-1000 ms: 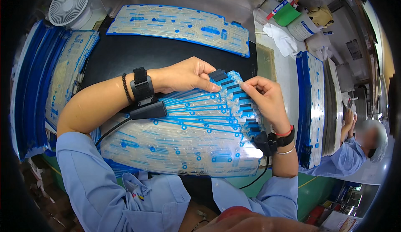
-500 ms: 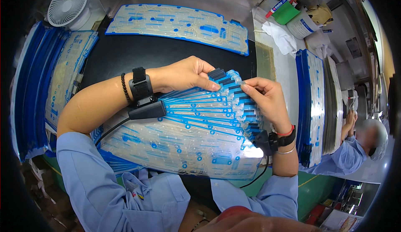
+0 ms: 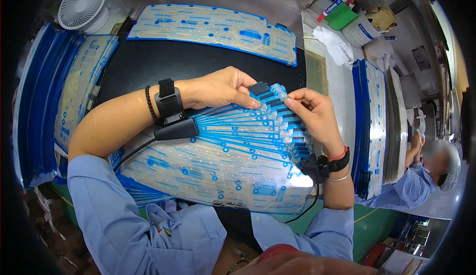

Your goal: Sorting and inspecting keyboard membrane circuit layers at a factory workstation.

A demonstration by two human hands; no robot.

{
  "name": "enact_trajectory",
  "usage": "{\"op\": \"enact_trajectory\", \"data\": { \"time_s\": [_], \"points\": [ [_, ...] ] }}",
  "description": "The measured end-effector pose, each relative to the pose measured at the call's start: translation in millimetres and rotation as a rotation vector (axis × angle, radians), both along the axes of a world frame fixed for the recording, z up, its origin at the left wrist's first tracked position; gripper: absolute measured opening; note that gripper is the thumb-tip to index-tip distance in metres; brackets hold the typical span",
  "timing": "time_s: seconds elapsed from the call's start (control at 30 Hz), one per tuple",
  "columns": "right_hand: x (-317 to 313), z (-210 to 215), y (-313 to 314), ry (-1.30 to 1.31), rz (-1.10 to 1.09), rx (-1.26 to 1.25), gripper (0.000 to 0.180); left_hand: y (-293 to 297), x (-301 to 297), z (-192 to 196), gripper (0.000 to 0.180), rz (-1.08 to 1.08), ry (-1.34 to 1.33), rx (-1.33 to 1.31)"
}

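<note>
A thick fanned stack of clear membrane sheets [image 3: 233, 161] with blue printed lines lies over the black mat [image 3: 148, 62] in front of me. My left hand [image 3: 220, 86] presses on the stack's upper edge, fingers curled over the dark tab ends. My right hand [image 3: 317, 116] pinches the fanned blue tabs at the stack's right corner. Both wrists wear black bands with a cable.
One membrane sheet [image 3: 213, 29] lies flat at the back of the mat. Tall stacks of sheets stand at the left [image 3: 44, 101] and right [image 3: 372, 126]. A white fan [image 3: 82, 2] sits back left, a tub and a cloth [image 3: 337, 44] back right. Another person [image 3: 426, 176] works at right.
The fan of tabs has tilted slightly and my right thumb has shifted up along the tab ends. Both hands stay on the stack.
</note>
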State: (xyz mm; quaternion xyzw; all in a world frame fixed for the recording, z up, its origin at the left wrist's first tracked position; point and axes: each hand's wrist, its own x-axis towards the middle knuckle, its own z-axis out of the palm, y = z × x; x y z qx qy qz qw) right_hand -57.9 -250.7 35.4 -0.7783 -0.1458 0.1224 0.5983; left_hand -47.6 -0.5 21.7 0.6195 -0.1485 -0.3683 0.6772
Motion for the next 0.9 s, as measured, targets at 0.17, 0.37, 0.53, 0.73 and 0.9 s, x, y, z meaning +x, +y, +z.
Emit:
{"op": "enact_trajectory", "data": {
  "time_s": [0.17, 0.37, 0.53, 0.73, 0.9],
  "points": [
    [3.3, 2.3, 1.7, -0.096, -0.001, -0.323, 0.019, -0.3, 1.1, -0.3, 0.026, -0.001, -0.002, 0.025],
    [-3.4, -1.5, -2.0, -0.185, -0.015, -0.193, 0.021, -0.3, 0.4, -2.6, 0.027, 0.019, 0.026, 0.006],
    [3.3, 6.4, -0.4, -0.099, 0.018, -0.296, 0.019, -2.2, 2.5, -5.2, 0.028, 0.004, -0.042, 0.066],
    [-0.1, 3.7, -1.9, -0.11, 0.029, -0.301, 0.017, -2.5, 1.4, -2.6, 0.026, 0.027, -0.011, 0.094],
    [-2.9, 5.0, -7.1, -0.155, 0.044, -0.295, 0.017, -3.2, -0.9, 0.0, 0.025, 0.042, -0.002, 0.055]
  ]
}}
